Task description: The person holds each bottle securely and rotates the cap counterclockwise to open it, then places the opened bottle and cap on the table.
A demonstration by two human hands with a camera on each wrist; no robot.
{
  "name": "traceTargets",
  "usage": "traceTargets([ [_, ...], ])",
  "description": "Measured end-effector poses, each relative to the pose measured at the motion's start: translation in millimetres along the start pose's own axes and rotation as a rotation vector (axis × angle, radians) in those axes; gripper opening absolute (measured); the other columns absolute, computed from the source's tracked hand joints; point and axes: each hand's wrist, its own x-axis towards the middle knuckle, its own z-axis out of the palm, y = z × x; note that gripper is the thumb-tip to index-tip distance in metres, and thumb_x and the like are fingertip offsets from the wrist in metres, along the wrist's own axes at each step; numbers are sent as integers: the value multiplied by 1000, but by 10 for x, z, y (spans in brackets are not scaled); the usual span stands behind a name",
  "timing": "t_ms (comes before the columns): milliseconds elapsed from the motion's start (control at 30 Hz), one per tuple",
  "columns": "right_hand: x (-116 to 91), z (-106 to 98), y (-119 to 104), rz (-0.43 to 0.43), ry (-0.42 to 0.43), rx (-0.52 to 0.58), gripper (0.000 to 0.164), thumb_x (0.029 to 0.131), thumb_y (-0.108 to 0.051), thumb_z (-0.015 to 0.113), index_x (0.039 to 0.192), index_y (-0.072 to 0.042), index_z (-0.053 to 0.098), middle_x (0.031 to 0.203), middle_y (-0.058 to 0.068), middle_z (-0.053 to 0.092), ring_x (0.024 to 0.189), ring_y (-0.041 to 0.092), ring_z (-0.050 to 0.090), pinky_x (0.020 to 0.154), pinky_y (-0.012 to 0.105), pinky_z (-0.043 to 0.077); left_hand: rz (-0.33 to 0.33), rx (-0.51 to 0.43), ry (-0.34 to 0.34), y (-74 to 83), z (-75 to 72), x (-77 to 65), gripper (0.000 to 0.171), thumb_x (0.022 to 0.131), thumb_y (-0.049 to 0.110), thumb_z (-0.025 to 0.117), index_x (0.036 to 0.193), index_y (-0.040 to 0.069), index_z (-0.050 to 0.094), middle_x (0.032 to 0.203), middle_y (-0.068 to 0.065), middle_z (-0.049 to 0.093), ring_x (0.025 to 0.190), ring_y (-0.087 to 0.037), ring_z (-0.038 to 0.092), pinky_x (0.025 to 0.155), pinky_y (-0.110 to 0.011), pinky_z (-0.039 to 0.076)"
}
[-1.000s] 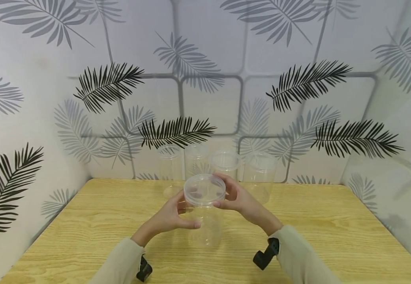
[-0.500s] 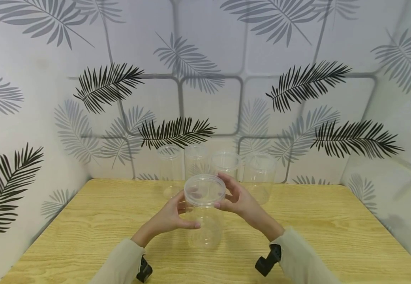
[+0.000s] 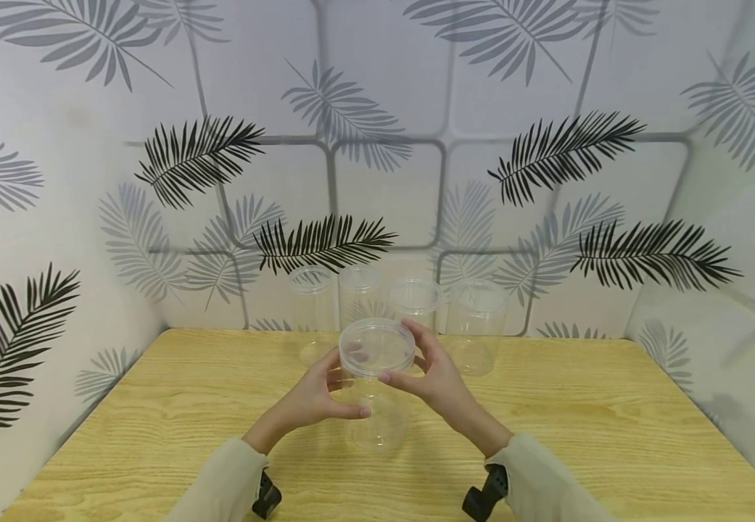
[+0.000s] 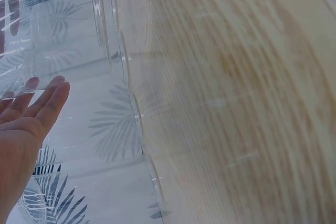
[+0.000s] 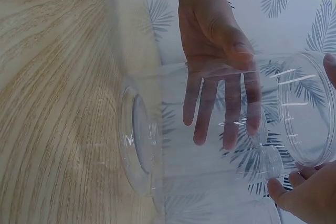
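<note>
A clear plastic jar (image 3: 377,424) with a round clear lid (image 3: 377,346) stands upright at the middle of the table in the head view. My left hand (image 3: 317,395) holds its body from the left, thumb in front and fingers behind. Through the see-through wall, the right wrist view shows that hand's long fingers (image 5: 230,111) spread along the far side. My right hand (image 3: 439,383) grips the lid's rim from the right, its thumb laid across the front edge. In the right wrist view, the jar's round base (image 5: 137,135) is close to the wood.
Several similar clear jars with lids, among them a left one (image 3: 312,319) and a right one (image 3: 478,326), stand in a row at the back against the leaf-patterned wall (image 3: 386,192). The wooden table (image 3: 579,428) spreads out on both sides.
My right thumb has slid left along the front of the lid's rim, and the right wrist has shifted slightly left and down. The left hand and the jar stay nearly where they were.
</note>
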Motion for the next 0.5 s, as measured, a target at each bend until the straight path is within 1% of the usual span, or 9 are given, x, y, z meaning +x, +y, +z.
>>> traceTargets([
  [133, 27, -32, 35, -18, -37, 13, 82, 74, -14, 76, 141, -11, 28, 142, 8, 37, 133, 25, 30, 109, 52, 26, -2, 1, 0, -5, -1, 0, 90, 69, 15, 80, 141, 29, 27, 137, -6, 40, 120, -32, 49, 100, -53, 39],
  [200, 45, -67, 57, -31, -81, 25, 81, 76, -14, 75, 141, -10, 27, 141, 9, 37, 132, 26, 32, 108, 51, 27, -6, 2, -3, 1, -2, -2, 91, 69, 15, 80, 141, 30, 27, 137, -6, 40, 120, -32, 49, 100, -52, 39],
  [267, 65, -110, 75, -34, -139, 58, 81, 77, -14, 73, 142, -9, 26, 140, 9, 37, 129, 27, 35, 106, 49, 32, -7, -3, -13, 6, -4, -4, 91, 69, 14, 80, 142, 29, 26, 138, -6, 40, 119, -32, 50, 99, -52, 39],
  [400, 110, -191, 101, -12, -268, 160, 81, 79, -17, 72, 143, -10, 22, 141, 12, 34, 124, 26, 41, 96, 36, 45, -2, -25, -39, 13, -5, -6, 94, 69, 10, 79, 144, 26, 23, 140, -8, 37, 119, -32, 49, 99, -52, 40],
  [467, 134, -219, 112, 1, -320, 221, 83, 79, -17, 72, 144, -10, 21, 142, 15, 31, 121, 28, 42, 89, 29, 48, 2, -41, -52, 14, -5, -6, 96, 69, 9, 79, 144, 23, 22, 141, -9, 36, 120, -34, 49, 98, -53, 39],
  [500, 145, -230, 117, 1, -344, 247, 83, 79, -17, 71, 144, -8, 19, 142, 16, 29, 120, 29, 41, 88, 27, 48, 5, -48, -59, 12, -6, -5, 95, 69, 9, 79, 144, 22, 22, 141, -9, 36, 120, -34, 49, 98, -54, 39],
])
